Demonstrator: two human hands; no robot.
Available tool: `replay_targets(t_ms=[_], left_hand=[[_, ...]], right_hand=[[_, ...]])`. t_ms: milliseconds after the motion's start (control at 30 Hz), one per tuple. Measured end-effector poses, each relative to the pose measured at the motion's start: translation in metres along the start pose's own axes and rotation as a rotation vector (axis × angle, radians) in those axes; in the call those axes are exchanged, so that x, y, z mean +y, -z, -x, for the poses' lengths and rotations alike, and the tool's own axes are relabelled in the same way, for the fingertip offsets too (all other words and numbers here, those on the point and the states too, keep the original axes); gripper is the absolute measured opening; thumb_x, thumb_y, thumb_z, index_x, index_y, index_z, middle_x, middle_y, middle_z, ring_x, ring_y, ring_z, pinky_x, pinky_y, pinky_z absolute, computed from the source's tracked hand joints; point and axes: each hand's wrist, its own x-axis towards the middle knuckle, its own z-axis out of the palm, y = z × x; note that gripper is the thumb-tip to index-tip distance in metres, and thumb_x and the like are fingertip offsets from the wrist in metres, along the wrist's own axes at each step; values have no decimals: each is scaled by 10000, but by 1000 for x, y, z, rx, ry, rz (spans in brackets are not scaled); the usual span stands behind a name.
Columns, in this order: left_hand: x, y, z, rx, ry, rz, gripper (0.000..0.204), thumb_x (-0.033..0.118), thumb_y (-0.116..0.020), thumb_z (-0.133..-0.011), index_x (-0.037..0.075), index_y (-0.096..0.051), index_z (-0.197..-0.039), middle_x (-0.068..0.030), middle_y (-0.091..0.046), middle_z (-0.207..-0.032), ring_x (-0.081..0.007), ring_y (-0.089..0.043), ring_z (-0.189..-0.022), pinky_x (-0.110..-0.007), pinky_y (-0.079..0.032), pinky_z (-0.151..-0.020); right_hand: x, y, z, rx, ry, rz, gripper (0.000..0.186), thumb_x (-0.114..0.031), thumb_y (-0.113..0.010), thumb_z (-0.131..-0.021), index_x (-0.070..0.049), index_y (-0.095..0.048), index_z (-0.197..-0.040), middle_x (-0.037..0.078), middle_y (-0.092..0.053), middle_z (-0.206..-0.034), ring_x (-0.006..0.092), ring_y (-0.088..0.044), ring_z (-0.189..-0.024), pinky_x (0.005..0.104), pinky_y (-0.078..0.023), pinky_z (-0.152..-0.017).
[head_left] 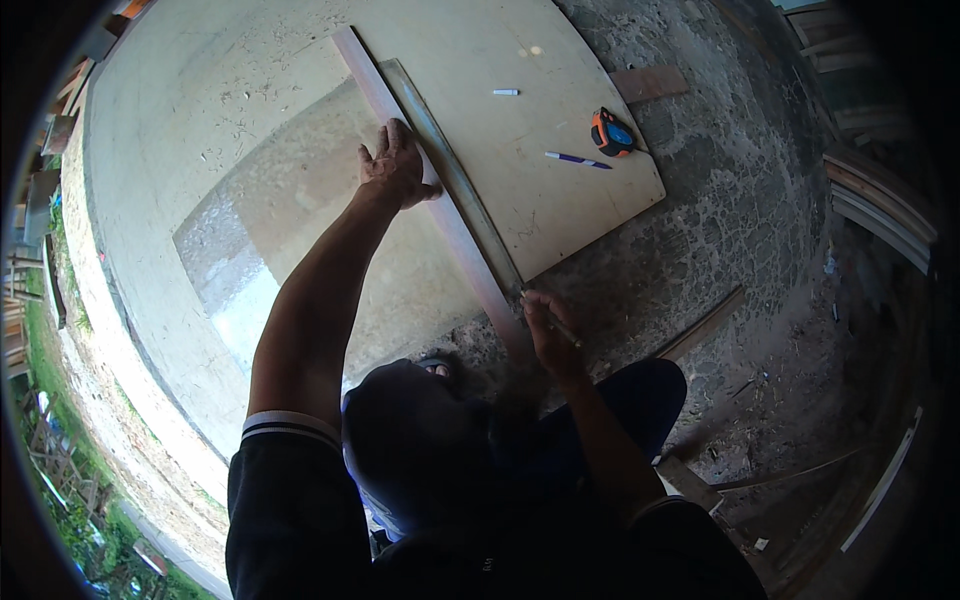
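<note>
My left hand (392, 165) presses on a long pale wooden strip (468, 270), fingers spread over it and thumb at its right side. The strip lies diagonally across a sheet of glass (310, 230), a little in from the sheet's right edge. The glass rests on a large pale board (560, 220). My right hand (550, 330) is closed on a slim, light-coloured tool (570, 334), its tip at the glass near the lower end of the strip; the tip is too small to make out clearly.
On the board lie an orange-and-black tape measure (610, 133), a purple pen (578, 160) and a small white stick (505, 92). Planks (880, 205) lie at the right on rough concrete (720, 190). My knee (650, 390) and sandalled foot (437, 369) are near the board's lower edge.
</note>
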Motion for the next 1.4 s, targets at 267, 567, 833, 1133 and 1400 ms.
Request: replay_targets(t_ms=[267, 567, 833, 1133, 1400], left_hand=[[7, 5, 5, -7, 1, 9, 1101, 405, -868, -728, -15, -252, -1538, -167, -171, -1603, -367, -122, -1561, -689, -235, -1189], [3, 1, 2, 0, -9, 42, 1154, 435, -866, -729, 24, -206, -1581, -175, -54, -1690, -367, -59, -1574, -697, -204, -1193], [4, 7, 8, -48, 0, 25, 1235, 482, -844, -755, 23, -88, -1616, -182, -11, -1704, -339, -36, -1582, -647, -190, -1214], [-1, 3, 9, -30, -11, 70, 1240, 467, -853, -732, 16, -103, -1610, -191, -22, -1703, -370, -48, -1576, -661, -166, -1216], [-6, 0, 10, 19, -54, 81, 1230, 461, -867, -736, 20, -119, -1607, -203, -55, -1698, -350, -70, -1578, -635, -176, -1224]], right_hand=[[27, -4, 17, -16, 239, 253, 270, -191, -630, -989, 1, -653, -1178, 190, -689, -1156, 319, -666, -1112, 407, -517, -971], [37, -10, 16, -78, 130, 133, 334, -219, -572, -1024, 28, -604, -1247, 220, -650, -1263, 326, -611, -1239, 414, -471, -1063], [32, -13, 16, -58, 112, 187, 353, -239, -527, -1045, 32, -614, -1253, 223, -655, -1271, 319, -614, -1240, 410, -465, -1066], [-4, -40, -44, -96, 223, 251, 319, -196, -578, -1012, 40, -622, -1223, 134, -626, -952, 212, -622, -916, 353, -509, -832], [-59, -122, -200, -58, 408, 253, 171, -129, -640, -951, -39, -635, -1097, 179, -709, -897, 343, -718, -824, 424, -557, -712]])
